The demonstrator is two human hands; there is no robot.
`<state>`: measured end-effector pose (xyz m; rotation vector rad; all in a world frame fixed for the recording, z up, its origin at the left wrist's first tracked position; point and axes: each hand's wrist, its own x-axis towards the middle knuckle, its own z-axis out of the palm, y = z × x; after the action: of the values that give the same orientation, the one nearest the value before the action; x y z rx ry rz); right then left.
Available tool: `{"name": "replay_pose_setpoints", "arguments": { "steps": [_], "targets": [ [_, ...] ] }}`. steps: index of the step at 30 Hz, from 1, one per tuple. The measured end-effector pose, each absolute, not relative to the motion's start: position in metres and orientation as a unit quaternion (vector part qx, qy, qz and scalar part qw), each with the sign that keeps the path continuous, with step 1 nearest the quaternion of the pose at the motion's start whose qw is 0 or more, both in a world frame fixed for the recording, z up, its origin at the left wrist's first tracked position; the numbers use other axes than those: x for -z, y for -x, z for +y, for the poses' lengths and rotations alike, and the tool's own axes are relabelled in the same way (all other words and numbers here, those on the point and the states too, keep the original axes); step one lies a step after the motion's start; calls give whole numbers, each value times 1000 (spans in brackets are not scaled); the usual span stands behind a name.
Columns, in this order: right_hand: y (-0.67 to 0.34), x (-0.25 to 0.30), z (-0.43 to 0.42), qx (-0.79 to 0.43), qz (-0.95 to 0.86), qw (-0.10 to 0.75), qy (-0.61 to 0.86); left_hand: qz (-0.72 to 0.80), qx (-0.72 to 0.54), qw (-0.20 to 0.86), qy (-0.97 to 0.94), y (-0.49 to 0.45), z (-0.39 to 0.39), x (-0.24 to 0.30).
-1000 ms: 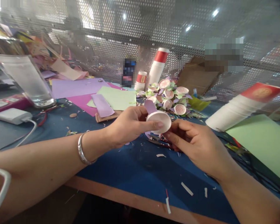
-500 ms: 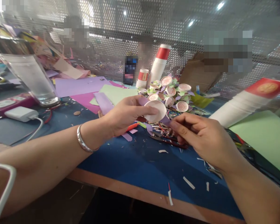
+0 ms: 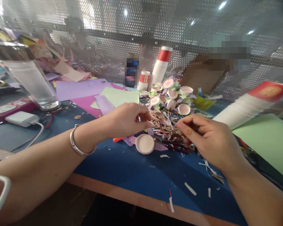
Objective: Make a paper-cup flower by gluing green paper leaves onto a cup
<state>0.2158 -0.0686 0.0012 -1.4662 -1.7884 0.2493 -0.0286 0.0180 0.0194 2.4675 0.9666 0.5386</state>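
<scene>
Risk noted: the shallow round white paper cup base (image 3: pixel 144 144) lies on the blue tabletop (image 3: pixel 122 166), lilac paper pieces (image 3: pixel 161 146) at its sides and dark-red-handled metal scissors (image 3: pixel 180 148) just beside it. In my judgement, a careless sweep could crease the lilac paper against the blades or push the base into the heap of mixed cut-paper scraps (image 3: pixel 162 122). My left hand (image 3: pixel 126 121) is half open above the heap's near edge, fingers loosely curled, nothing visibly held. My right hand (image 3: pixel 206 138) is curled, thumb against forefinger; I cannot tell whether it pinches anything.

Differences from the earlier frame: the base is out of my left grip and down on the tabletop; my right fingertips no longer hold its lilac paper.
</scene>
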Motion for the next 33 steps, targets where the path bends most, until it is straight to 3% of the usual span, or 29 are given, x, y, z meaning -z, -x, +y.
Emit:
{"name": "replay_pose_setpoints", "arguments": {
  "steps": [3, 9, 15, 20, 23, 29, 33],
  "targets": [
    [-219, -2, -69, -98, -711, 378, 585, 371, -118, 160, -907, 37, 27, -25],
    [-214, -5, -73, -122, -761, 288, 569, 378, 20, 147, -914, 42, 27, -25],
    [-210, -2, -74, -143, -788, 225, 555, 441, -57, 35, -895, 42, 27, -24],
    [-215, -4, -73, -132, -777, 241, 567, 372, -40, 100, -922, 33, 4, -26],
    [-216, -5, -73, -115, -774, 247, 571, 344, 11, 86, -935, 24, -10, -24],
    [-217, -4, -71, -92, -787, 258, 553, 368, -56, 35, -927, 25, -3, -23],
    [-219, -1, -70, -99, -788, 249, 554, 385, -16, 60, -921, 30, 8, -28]
  ]
}}
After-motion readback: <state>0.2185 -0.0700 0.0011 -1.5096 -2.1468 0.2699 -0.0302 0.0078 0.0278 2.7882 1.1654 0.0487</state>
